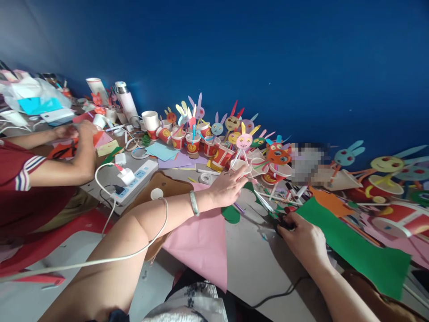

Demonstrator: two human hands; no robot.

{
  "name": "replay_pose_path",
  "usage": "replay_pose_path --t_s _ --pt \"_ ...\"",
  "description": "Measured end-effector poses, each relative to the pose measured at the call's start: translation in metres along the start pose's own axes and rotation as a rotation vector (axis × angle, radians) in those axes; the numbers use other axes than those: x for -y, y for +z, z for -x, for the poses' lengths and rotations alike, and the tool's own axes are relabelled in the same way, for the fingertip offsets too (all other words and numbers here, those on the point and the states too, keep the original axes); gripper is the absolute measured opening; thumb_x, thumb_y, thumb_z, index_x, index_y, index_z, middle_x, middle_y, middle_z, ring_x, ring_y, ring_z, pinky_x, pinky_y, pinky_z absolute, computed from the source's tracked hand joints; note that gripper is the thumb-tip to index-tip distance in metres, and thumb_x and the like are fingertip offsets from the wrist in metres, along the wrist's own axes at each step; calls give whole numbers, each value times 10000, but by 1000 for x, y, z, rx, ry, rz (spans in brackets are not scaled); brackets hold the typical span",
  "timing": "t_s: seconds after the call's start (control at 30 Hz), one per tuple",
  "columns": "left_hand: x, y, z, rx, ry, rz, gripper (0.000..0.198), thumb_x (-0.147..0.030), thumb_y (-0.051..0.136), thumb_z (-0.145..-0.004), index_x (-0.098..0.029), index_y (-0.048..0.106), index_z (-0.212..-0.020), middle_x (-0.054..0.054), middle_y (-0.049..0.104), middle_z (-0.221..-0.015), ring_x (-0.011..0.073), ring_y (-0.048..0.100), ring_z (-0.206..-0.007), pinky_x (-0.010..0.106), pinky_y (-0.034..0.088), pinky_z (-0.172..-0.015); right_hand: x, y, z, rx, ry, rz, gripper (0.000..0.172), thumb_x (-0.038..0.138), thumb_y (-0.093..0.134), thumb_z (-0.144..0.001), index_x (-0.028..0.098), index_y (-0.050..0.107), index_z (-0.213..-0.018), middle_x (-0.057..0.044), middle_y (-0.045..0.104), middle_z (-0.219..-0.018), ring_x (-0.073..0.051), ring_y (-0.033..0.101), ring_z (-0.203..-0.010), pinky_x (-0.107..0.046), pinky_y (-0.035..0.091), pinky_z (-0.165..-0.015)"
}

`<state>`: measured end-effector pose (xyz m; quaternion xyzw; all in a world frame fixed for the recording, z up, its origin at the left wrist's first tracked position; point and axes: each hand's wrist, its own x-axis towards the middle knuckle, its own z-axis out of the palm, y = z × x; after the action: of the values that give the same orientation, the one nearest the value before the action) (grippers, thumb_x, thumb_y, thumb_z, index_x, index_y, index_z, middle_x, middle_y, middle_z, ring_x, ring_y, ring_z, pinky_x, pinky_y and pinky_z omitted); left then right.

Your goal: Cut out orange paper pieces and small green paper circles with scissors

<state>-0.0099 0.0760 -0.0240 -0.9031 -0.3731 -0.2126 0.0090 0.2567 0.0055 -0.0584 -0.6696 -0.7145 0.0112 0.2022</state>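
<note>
My left hand (228, 187) reaches over the pink paper (204, 241), its fingertips beside a paper cup (240, 167) with a pink rabbit face (244, 141) on it. Whether those fingers hold anything is hidden. A bangle circles the left wrist. On the right, my right hand (303, 239) is closed round the dark handles of the scissors (265, 202), whose blades point up and left, slightly apart. Under the left fingers lies a green paper piece (231, 214). A large green sheet (355, 246) lies right of the scissors.
Red and white cups with paper animal faces line the blue wall. A white power strip (137, 182) with plugs stands on the left, and a cable crosses my left forearm. Farther left, a person in a red shirt (36, 179) handles orange paper. A flask (126, 102) stands behind.
</note>
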Motion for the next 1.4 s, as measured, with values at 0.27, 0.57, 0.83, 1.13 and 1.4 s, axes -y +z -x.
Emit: replay_pose_path --t_s 0.27,0.57,0.83,1.13,1.4 --pt "9 13 -12 30 -31 26 421 -125 352 -940 -119 453 -1348 220 392 -1495 292 519 -1290 441 479 -974 13 -7 1 58 95 1 91 310 581 -649 250 515 -662 -44 695 -657 -262 628 -603 -306 393 -519" --pt "18 12 -15 -52 -34 17 290 -96 387 -914 -109 541 -1160 153 583 -1192 259 588 -1102 380 494 -921 20 -12 2 66 153 -39 121 321 590 -625 240 502 -643 -34 683 -662 -237 613 -619 -288 376 -535" --pt "14 15 -11 -182 -37 40 187 -145 419 -925 -137 529 -1077 170 554 -1264 248 615 -1038 383 507 -881 20 -10 2 79 160 -63 116 323 578 -622 234 533 -680 -41 688 -699 -238 608 -645 -290 375 -565" --pt "38 -22 -23 -224 -362 -34 309 -143 478 -883 -137 525 -1188 149 585 -1299 276 547 -1228 417 456 -1013 22 -10 4 83 149 -86 147 358 563 -627 237 488 -662 -36 656 -674 -232 593 -643 -286 367 -573" --pt "63 -28 -59 84 -314 -136 491 -83 384 -931 -75 420 -1421 188 452 -1504 248 460 -1374 362 422 -1082 22 -6 7 82 112 -86 164 366 551 -634 240 449 -662 -28 639 -668 -223 580 -645 -273 343 -563"
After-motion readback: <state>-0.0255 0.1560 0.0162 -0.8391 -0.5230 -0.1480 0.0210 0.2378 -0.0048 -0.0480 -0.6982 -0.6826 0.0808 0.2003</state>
